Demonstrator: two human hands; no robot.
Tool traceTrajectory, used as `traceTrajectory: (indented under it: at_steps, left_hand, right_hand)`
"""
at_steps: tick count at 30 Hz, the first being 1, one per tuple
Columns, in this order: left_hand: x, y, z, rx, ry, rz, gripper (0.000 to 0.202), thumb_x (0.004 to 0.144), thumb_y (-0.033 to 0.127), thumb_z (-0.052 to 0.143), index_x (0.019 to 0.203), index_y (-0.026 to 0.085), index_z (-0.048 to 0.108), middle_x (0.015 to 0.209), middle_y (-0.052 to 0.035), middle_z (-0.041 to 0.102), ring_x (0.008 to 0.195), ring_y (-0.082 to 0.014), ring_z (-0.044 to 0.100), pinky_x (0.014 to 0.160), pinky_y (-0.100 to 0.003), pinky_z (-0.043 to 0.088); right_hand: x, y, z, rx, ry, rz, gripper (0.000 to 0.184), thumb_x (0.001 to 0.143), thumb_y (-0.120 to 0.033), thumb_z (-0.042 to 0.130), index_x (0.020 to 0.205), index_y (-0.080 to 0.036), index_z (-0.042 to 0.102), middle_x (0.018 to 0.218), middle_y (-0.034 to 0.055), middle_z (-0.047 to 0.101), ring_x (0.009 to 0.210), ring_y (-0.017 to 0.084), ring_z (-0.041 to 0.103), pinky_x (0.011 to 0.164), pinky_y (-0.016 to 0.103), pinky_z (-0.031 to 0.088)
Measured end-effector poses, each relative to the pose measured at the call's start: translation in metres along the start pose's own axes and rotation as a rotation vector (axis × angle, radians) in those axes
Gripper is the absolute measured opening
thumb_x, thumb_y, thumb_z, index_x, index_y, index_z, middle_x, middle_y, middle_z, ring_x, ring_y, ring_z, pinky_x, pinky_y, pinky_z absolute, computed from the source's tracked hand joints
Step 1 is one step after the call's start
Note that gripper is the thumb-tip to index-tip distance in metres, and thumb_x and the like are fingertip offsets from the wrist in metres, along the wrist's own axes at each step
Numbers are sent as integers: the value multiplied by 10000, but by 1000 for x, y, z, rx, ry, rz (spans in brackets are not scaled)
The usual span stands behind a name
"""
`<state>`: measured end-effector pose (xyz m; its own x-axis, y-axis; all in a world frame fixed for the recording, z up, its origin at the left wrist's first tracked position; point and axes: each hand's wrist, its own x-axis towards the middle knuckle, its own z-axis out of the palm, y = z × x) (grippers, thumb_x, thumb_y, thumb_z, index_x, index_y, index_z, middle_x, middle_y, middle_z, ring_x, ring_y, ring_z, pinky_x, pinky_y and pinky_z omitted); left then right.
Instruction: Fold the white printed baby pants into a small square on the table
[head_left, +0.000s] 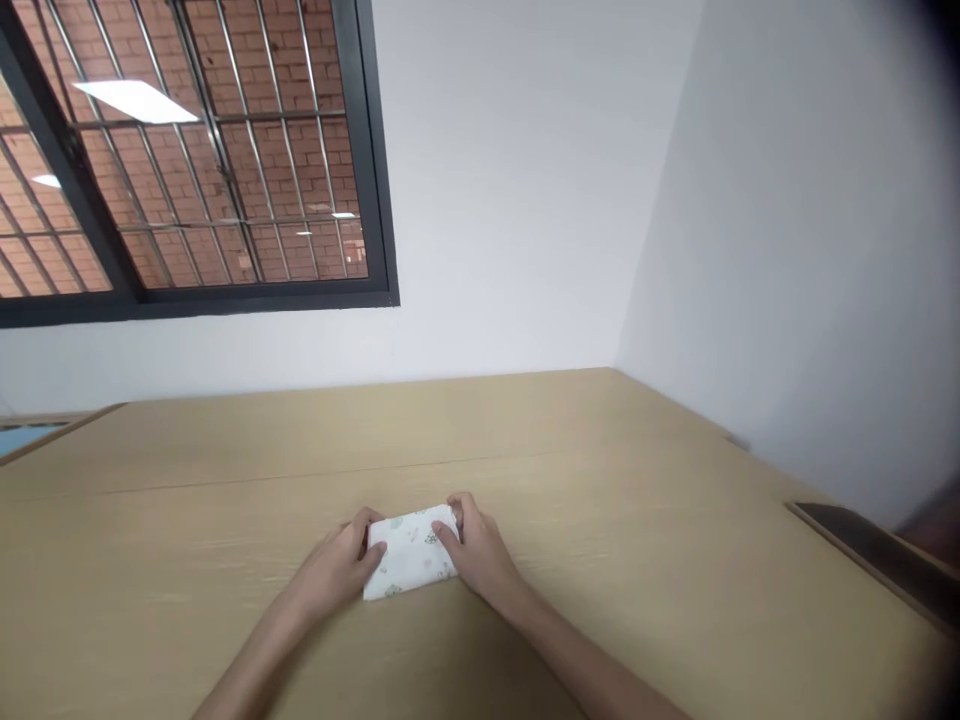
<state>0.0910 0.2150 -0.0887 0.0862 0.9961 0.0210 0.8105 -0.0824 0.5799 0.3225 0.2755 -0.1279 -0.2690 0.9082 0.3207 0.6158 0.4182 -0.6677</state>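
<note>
Between my two hands is a flat white rectangle (411, 555) with small green and pink prints. It looks soft, like a pouch or a folded cloth, but I cannot tell which. My left hand (345, 560) grips its left edge, thumb on top and fingers behind. At the opposite edge, my right hand (478, 548) pinches it near the upper right corner, thumb lying on the printed face. The rectangle is slightly tilted, its right side farther from me. Whether it touches the board below is unclear, and its underside is hidden.
A broad light-wood surface (637, 520) spreads under my hands, with a seam across it. White walls (525, 200) meet at the back right corner. A dark-framed barred window (247, 295) is at upper left. Dark recesses (877, 550) cut the right edge.
</note>
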Motion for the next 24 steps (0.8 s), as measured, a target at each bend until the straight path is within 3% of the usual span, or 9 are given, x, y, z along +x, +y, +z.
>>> traceTrajectory:
  at_steps: [4,6,9,12,15,20,24]
  left_hand:
    - [0,-1,19,295,221,78,414,996,348,357,1303,121,517,1279,-174,620,1201,-315,570,1005,-471,434]
    - [0,-3,34,388,317,187,530,1013,389,347,1422,60,419,1419,-225,533,1322,-346,496,1083,-515,405]
    - [-1,-6,59,442,339,395,616,1007,352,380,1530,53,253,1563,-223,392,1462,-324,359,1161,-494,373]
    - [-5,-8,79,508,357,483,704,984,264,401,1588,101,78,1611,-195,315,1513,-310,251,1186,-495,359]
    - [-9,-10,88,571,382,477,776,998,320,421,1591,118,-38,1611,-206,298,1512,-325,233,1179,-505,372]
    - [-11,-24,86,616,397,428,912,985,549,458,1584,105,-67,1598,-242,295,1490,-349,275,1162,-521,396]
    - [-9,-35,77,661,470,367,989,961,603,470,1573,57,-82,1564,-297,331,1468,-393,312,1128,-558,420]
  right_hand:
    - [-9,-11,-2,-196,124,-291,355,1023,-334,421,1318,-163,520,1279,181,614,1206,325,556,1023,513,444]
    - [-14,-19,-3,-250,70,-465,437,1038,-333,388,1426,-143,454,1426,190,536,1339,324,467,1101,519,395]
    - [-20,-26,-4,-311,-108,-616,547,1045,-307,363,1560,-139,288,1594,142,373,1476,288,313,1198,505,301]
    - [-21,-26,-5,-344,-261,-644,604,1059,-336,344,1607,-159,161,1655,84,251,1525,247,215,1243,492,238]
    - [-19,-19,-7,-348,-344,-616,602,1073,-388,319,1609,-166,159,1660,66,226,1535,233,187,1255,491,217]
    - [-20,-4,-16,-328,-390,-554,568,1067,-376,340,1595,-188,245,1658,65,229,1536,248,185,1257,501,209]
    - [-20,5,-23,-284,-393,-529,570,1068,-389,329,1595,-187,251,1658,70,229,1533,252,195,1250,486,237]
